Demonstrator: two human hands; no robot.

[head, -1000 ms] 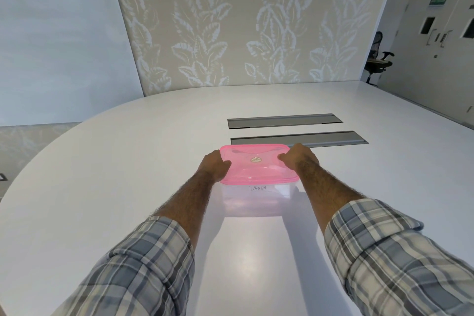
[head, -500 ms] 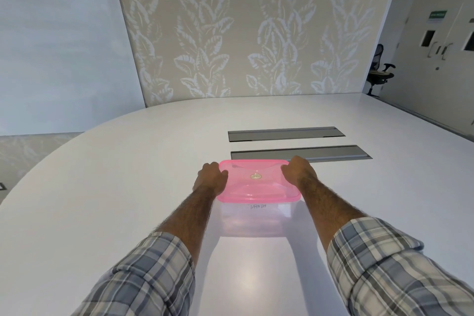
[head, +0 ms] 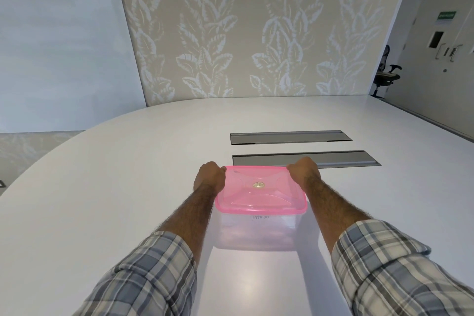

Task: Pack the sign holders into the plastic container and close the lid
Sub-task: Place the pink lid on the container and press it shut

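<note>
A clear plastic container (head: 255, 232) is seen standing on the white counter (head: 115, 187), just in front of the nearer of two grey recessed panels (head: 306, 158). A translucent pink lid (head: 260, 191) is seated on top of it, with a small round sticker at its centre. The left hand (head: 209, 178) is placed at the lid's far left corner, the right hand (head: 305, 174) at its far right corner; the fingers of both are curled closed over the lid's rim. Handwriting is visible on the container's near wall (not legible). The contents cannot be made out through the wall. Plaid sleeves (head: 389, 269) are rolled back along both forearms.
</note>
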